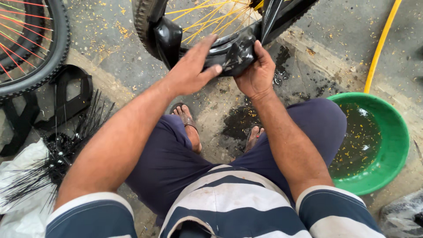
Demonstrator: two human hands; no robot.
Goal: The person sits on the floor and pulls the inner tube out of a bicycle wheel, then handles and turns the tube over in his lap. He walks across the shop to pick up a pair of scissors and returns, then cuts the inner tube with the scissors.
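A bicycle wheel with yellow spokes [207, 17] stands on the concrete in front of me, its black tyre [145, 31] partly off the rim. A wet black inner tube [229, 53] bulges out at the wheel's lower edge. My left hand [191, 70] presses flat on the tube from the left, fingers stretched across it. My right hand [255, 72] grips the same fold of tube from the right, thumb on top. My knees and sandalled feet [189, 123] are below the hands.
A green basin [392, 132] of dirty water sits at the right, with a yellow hose [381, 44] behind it. Another wheel with red spokes [31, 44] stands at the upper left. A bundle of black spokes [57, 154] lies on white plastic at the left.
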